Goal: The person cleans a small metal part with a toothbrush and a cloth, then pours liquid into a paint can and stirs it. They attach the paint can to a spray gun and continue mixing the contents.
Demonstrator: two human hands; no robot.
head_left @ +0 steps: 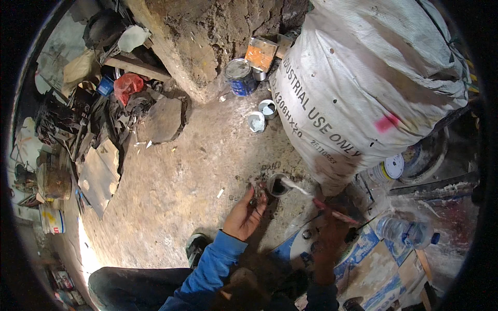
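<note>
Right grip clasps a tool over a dark-filled cup; work seems unfinished. Left grip pinches a small object.

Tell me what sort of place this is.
Probably a makeshift workshop or storage corner: a blue metal can, a bulging white sack and a messy scrap heap sit around a stained floor.

Two hands, one bottle, one white sack
</note>
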